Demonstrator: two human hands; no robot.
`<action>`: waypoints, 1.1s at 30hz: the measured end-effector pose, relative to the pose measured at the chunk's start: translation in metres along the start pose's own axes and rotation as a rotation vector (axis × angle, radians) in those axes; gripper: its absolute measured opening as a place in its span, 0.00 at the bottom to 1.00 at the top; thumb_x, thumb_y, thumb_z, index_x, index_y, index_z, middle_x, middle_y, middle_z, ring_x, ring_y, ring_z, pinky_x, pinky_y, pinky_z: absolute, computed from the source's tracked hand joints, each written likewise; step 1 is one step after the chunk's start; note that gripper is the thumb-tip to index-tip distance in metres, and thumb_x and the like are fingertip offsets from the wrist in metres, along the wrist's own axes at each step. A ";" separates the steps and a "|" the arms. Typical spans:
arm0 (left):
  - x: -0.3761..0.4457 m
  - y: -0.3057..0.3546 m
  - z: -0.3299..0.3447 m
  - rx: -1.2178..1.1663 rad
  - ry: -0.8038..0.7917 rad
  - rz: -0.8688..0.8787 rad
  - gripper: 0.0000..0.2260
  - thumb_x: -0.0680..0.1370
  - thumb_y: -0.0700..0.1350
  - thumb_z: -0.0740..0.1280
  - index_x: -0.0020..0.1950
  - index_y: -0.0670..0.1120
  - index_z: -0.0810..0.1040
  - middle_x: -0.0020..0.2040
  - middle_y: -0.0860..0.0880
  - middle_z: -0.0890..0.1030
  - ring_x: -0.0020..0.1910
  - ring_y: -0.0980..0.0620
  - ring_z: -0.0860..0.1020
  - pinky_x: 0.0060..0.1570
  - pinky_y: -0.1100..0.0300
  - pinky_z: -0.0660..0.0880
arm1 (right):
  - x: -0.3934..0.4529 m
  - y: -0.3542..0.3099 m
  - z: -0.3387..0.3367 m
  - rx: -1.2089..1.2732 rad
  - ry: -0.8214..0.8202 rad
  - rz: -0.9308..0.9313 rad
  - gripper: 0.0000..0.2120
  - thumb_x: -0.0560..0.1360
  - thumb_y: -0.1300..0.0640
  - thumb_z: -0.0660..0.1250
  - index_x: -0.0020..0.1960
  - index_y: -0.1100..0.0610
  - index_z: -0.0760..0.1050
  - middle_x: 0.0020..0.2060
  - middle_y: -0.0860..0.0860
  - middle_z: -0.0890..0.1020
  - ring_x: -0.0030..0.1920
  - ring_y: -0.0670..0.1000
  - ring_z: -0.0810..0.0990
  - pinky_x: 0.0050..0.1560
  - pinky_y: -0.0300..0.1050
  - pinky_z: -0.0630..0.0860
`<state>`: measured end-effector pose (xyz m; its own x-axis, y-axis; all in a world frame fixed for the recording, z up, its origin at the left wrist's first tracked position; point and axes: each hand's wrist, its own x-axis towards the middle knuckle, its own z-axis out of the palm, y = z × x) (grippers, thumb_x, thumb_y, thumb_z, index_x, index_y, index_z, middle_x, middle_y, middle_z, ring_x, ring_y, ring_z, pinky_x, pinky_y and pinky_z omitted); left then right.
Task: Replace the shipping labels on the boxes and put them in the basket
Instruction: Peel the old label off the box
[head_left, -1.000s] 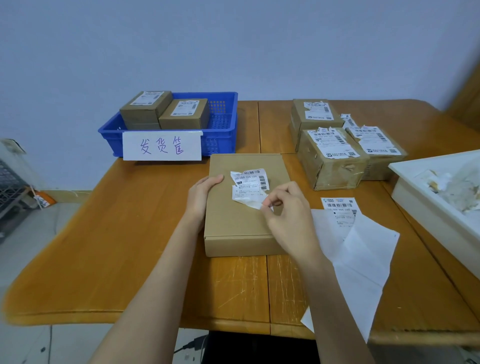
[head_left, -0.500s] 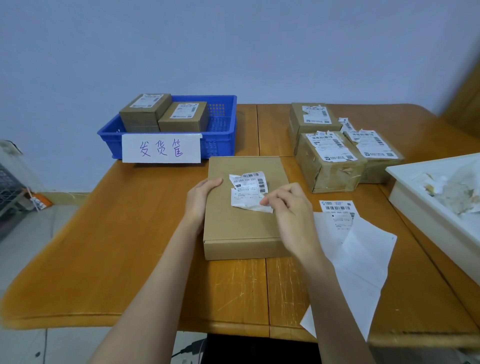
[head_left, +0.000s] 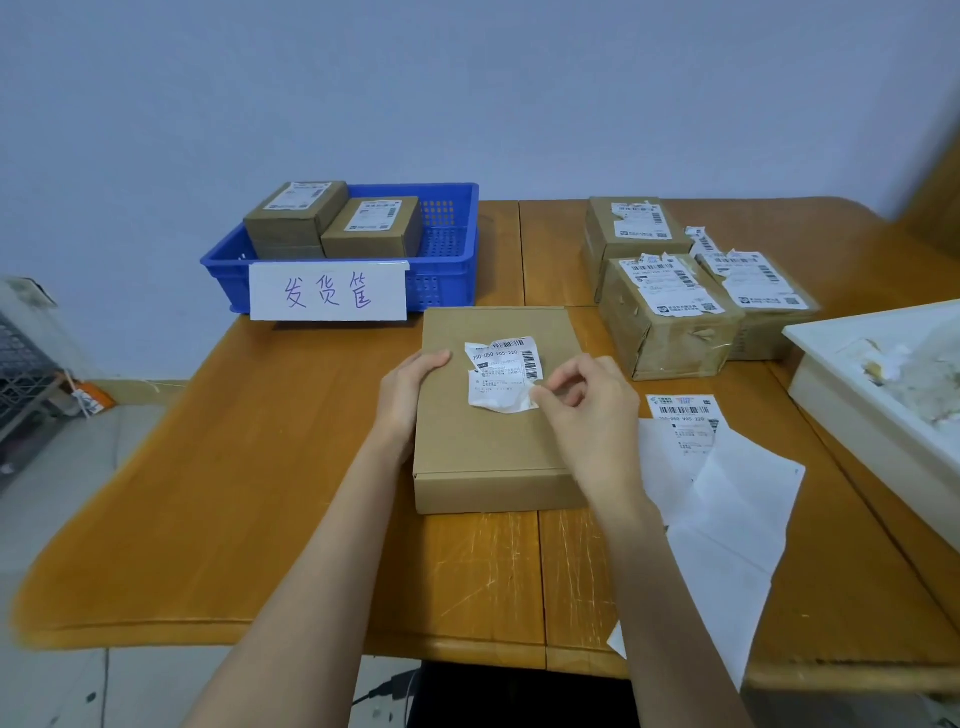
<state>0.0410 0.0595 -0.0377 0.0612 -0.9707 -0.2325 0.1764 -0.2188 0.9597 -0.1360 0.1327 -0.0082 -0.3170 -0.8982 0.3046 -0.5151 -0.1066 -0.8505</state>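
Step in hand: label removal. Flat brown cardboard box (head_left: 496, 415), just before the blue plastic basket (head_left: 447, 249). Your left hand (head_left: 410, 387) steadies its edge; your right hand (head_left: 584, 405) pinches the torn white label (head_left: 501, 374). Next, likely: peel slowly and low.

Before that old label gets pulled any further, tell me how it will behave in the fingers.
The old label will likely tear rather than lift whole: its edges are already ragged and crumpled. It looks thin and floppy, so the freed corner in the right hand's pinch should curl. The box probably won't slide much, since the left hand rests on its edge.
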 end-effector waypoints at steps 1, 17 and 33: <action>0.000 0.000 0.000 -0.009 0.007 0.000 0.12 0.74 0.48 0.71 0.54 0.43 0.85 0.53 0.40 0.85 0.48 0.42 0.82 0.61 0.41 0.75 | 0.000 0.000 -0.004 0.039 -0.013 0.015 0.09 0.70 0.63 0.75 0.40 0.54 0.75 0.44 0.49 0.75 0.34 0.43 0.72 0.38 0.26 0.69; -0.004 0.000 0.000 0.003 0.014 -0.013 0.12 0.75 0.49 0.71 0.54 0.45 0.84 0.52 0.42 0.85 0.48 0.43 0.82 0.60 0.43 0.76 | 0.004 0.002 0.002 -0.158 -0.079 -0.085 0.01 0.75 0.55 0.71 0.46 0.51 0.80 0.46 0.43 0.72 0.41 0.32 0.73 0.37 0.30 0.66; -0.003 0.000 0.002 -0.021 0.011 -0.020 0.19 0.66 0.53 0.74 0.53 0.45 0.86 0.53 0.41 0.85 0.51 0.41 0.81 0.64 0.40 0.73 | 0.001 -0.001 -0.003 -0.060 -0.392 -0.095 0.11 0.64 0.50 0.79 0.43 0.46 0.79 0.47 0.41 0.70 0.51 0.38 0.70 0.44 0.37 0.68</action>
<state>0.0391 0.0625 -0.0364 0.0686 -0.9649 -0.2534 0.1978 -0.2358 0.9514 -0.1377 0.1334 -0.0059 0.0559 -0.9814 0.1839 -0.5765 -0.1821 -0.7965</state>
